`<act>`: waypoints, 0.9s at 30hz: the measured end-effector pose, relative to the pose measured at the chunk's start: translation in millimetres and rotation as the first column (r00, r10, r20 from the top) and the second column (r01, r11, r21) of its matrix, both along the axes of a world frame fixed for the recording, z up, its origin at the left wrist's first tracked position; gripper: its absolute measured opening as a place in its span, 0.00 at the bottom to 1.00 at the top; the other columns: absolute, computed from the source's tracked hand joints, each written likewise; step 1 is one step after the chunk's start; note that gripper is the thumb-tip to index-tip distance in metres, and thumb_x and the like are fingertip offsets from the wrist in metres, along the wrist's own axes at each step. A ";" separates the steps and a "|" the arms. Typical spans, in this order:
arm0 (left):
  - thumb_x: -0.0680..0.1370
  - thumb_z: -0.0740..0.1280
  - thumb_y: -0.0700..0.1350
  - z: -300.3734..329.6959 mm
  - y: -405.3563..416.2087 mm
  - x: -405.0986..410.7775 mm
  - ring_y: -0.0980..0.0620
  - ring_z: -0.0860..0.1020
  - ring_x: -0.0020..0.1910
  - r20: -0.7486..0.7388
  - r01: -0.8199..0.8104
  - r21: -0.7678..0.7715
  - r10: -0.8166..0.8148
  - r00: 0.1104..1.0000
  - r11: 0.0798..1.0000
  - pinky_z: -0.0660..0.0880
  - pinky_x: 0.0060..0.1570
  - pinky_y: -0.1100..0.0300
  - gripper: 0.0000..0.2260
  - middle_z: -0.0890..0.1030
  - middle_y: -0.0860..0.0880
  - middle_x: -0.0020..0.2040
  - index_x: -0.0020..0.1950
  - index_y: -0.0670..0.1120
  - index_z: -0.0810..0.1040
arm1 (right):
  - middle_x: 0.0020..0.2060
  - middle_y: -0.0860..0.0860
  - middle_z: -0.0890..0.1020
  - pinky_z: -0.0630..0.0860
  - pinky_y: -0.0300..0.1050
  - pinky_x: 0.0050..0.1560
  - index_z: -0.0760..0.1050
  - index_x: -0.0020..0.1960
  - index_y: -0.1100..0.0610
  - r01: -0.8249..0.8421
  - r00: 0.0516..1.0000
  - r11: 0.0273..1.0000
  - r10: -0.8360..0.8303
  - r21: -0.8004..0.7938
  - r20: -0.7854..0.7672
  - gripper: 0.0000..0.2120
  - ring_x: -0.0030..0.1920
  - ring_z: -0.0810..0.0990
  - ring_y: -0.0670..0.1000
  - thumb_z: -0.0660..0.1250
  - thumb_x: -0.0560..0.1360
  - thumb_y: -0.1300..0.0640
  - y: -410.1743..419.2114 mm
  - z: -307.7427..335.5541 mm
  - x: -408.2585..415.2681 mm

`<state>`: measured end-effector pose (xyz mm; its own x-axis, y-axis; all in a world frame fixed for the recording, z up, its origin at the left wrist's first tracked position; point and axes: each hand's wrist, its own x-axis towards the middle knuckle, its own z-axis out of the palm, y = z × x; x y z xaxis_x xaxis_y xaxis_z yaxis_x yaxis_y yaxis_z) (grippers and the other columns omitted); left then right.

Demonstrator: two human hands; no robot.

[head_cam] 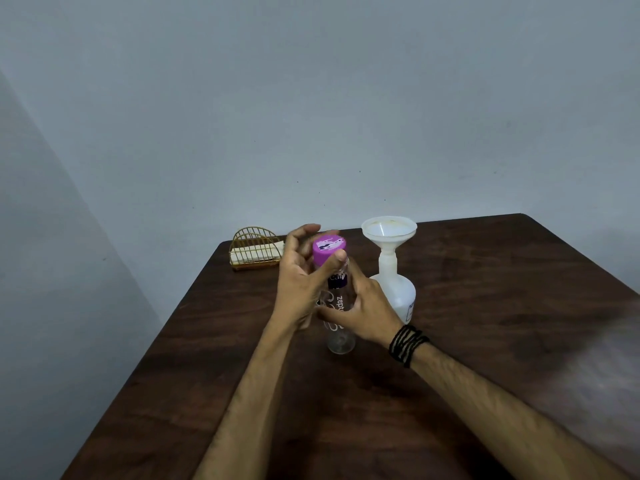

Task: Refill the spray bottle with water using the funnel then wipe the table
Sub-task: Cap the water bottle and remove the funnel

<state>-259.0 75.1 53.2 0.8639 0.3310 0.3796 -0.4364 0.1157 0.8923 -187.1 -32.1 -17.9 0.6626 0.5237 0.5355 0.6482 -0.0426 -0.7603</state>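
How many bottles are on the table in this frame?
2. A clear bottle with a pink cap stands near the table's middle, held by both hands. A white spray bottle with a funnel in its neck stands just right of it. None appear hidden.

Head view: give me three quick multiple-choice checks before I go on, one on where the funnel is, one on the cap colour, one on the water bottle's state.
1. Where is the funnel?
A. Flat on the table
B. In the neck of the spray bottle
C. In the wire holder

2. What colour is the cap on the clear bottle?
A. Purple-pink
B. Green
C. Black

3. What state is the clear bottle in?
A. Lying down, open
B. Tipped over the funnel
C. Upright, cap on

Answers: B, the funnel stands upright in the white bottle's neck; A, the cap under the left hand is purple-pink; C, the right hand holds it upright, still capped.
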 end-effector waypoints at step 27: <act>0.81 0.63 0.47 -44.3 13.4 7.2 0.50 0.82 0.53 -0.165 -0.064 0.249 0.108 0.980 0.966 0.80 0.49 0.58 0.08 0.82 0.43 0.56 0.60 0.50 0.75 | 0.49 0.38 0.83 0.81 0.35 0.50 0.68 0.66 0.43 0.108 0.994 0.994 -0.108 -0.021 0.012 0.34 0.49 0.83 0.39 0.80 0.65 0.46 -24.9 -1.4 -13.6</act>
<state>-251.8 88.6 8.9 0.8963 0.3243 0.3024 -0.2693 -0.1436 0.9523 -200.7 -57.1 -19.4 0.7102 0.4609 0.5321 0.6470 -0.1295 -0.7514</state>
